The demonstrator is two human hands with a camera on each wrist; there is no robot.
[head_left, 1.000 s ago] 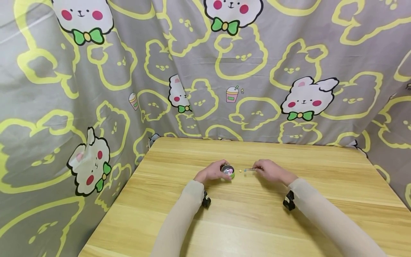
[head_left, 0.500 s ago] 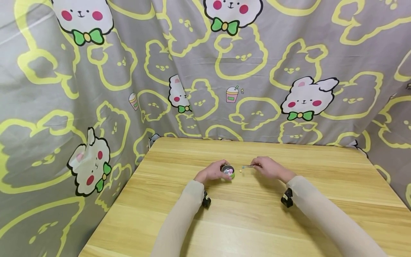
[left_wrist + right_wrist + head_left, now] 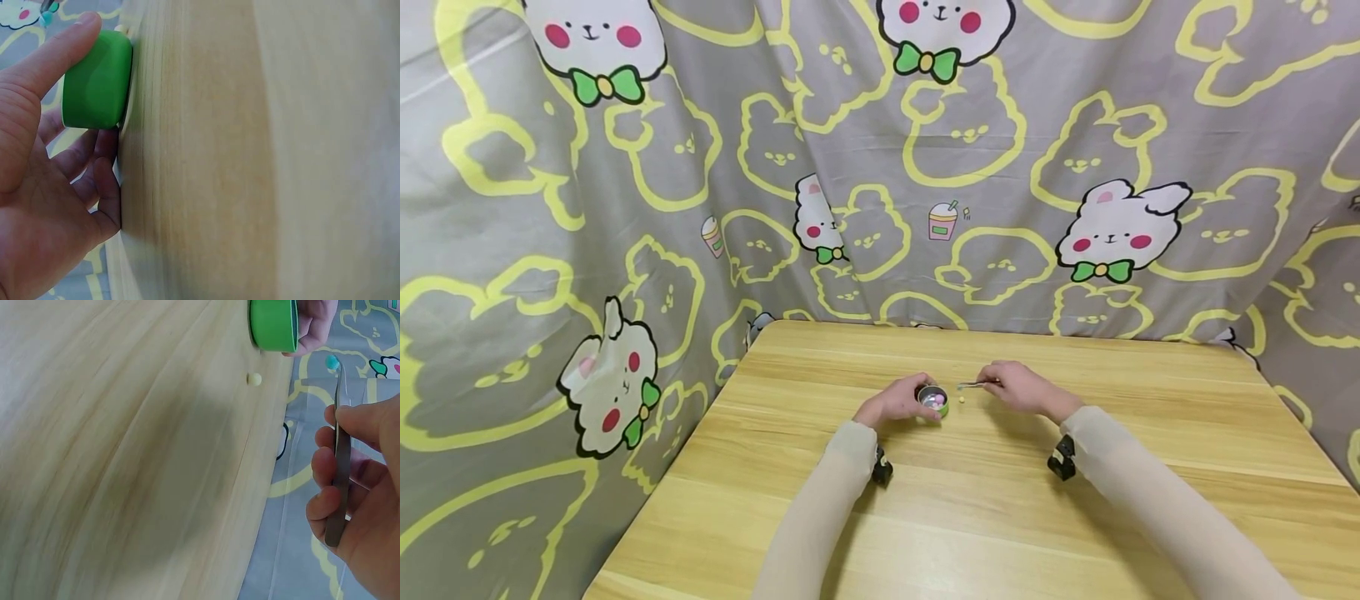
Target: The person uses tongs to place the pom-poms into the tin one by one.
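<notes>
My left hand [image 3: 898,400] holds a small round green container [image 3: 97,81] on the table, thumb on the near side and fingers behind it. Inside it, pink and whitish beads [image 3: 937,401] show in the head view. My right hand [image 3: 1021,388] grips metal tweezers [image 3: 341,469] between thumb and fingers. A blue bead [image 3: 332,362] sits at the tweezer tips, raised off the table and a short way right of the container. Below those tips a pale yellow bead [image 3: 254,379] lies on the wood, between the container and my right hand.
The wooden table [image 3: 970,517] runs back to a grey patterned curtain [image 3: 880,150], which also hangs along the left and right sides. Black wrist cameras [image 3: 882,468] are strapped at both cuffs.
My right hand has risen off the table and moved left toward the container, carrying the blue bead in the tweezers. My left hand and the container have stayed put.
</notes>
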